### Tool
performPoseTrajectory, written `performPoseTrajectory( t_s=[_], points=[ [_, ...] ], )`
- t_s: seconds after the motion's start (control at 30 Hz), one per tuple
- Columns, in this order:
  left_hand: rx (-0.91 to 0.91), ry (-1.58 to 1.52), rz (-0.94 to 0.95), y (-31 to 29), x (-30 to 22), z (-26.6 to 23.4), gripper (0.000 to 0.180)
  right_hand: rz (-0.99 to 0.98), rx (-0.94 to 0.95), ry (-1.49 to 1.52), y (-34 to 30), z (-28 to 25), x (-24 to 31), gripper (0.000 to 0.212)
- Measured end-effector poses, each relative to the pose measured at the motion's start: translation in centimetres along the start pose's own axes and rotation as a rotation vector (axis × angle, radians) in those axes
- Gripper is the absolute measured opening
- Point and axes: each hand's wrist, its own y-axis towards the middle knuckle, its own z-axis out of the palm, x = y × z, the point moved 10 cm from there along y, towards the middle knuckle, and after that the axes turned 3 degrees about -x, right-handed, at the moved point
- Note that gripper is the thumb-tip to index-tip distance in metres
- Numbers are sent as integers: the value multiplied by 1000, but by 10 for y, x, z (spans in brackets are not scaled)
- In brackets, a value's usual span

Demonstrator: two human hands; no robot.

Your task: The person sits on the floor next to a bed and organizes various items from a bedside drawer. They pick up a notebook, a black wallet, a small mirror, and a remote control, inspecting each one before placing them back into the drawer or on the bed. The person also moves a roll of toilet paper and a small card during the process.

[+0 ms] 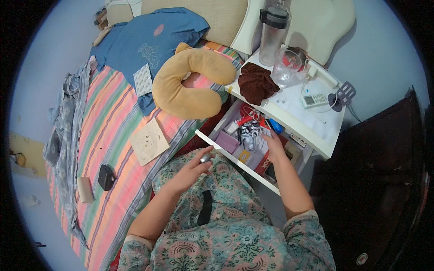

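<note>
My left hand (pixel 192 170) hovers over my lap by the drawer's front corner, its fingers curled around a small shiny silver object (pixel 206 157). The object's kind is unclear. Inside the pulled-out white drawer (pixel 244 168), my right hand (pixel 274 145) reaches down with fingers apart, beside a bundle of black and white cables (pixel 251 137). Whether its fingertips touch the bundle cannot be made out. Around it lie a red item (pixel 245 120), a blue item (pixel 274 126), a purple box (pixel 227 141) and a yellow packet (pixel 244 156).
The white bedside table (pixel 289 110) carries a brown cloth (pixel 256 84), a clear cup (pixel 286 67), a tall bottle (pixel 273 40) and a white remote (pixel 315 100). A tan neck pillow (pixel 174 92), a square card (pixel 149 142) and a black case (pixel 106 177) lie on the striped bed.
</note>
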Motion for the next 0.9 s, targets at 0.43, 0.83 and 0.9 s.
performPoseTrajectory(
  t_s=[0.43, 0.83, 0.9],
  points=[
    [-119, 845, 596, 17, -36, 72, 84, 24, 519, -154, -147, 75, 30, 32],
    [-974, 422, 434, -152, 29, -162, 56, 97, 191, -218, -3, 18, -11, 20],
    [-1221, 399, 379, -204, 55, -210, 54, 137, 179, -238, 21, 2, -25, 26]
  ],
)
